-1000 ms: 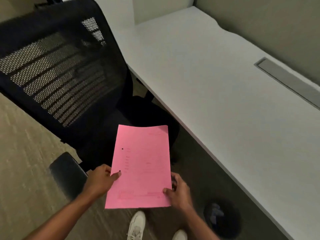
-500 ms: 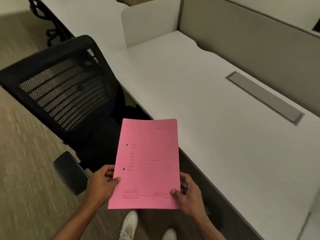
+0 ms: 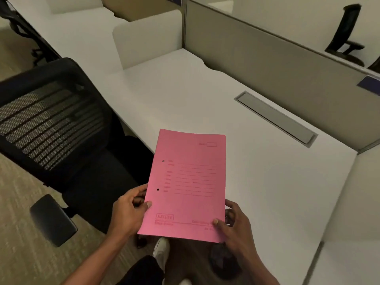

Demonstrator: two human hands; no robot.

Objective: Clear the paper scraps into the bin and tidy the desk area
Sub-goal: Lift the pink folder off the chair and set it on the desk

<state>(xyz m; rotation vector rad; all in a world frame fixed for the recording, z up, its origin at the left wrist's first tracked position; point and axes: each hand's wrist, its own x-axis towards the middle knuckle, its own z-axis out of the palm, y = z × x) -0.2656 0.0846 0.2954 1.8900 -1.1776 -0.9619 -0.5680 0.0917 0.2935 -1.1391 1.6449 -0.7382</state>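
Both hands grip the pink folder [image 3: 188, 186] by its near corners, left hand [image 3: 127, 210] and right hand [image 3: 236, 225], thumbs on top. Since a moment ago it's come up so its far end now overlaps the desk [image 3: 257, 165] edge, chair [image 3: 51, 124] off left of the desk.

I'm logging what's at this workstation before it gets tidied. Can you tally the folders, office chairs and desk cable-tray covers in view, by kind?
Pink folder, held by left hand and right hand: 1
Black office chairs: 2, a near mesh chair and a far chair behind the partition
Grey cable-tray cover in the white desk: 1
Total: 4
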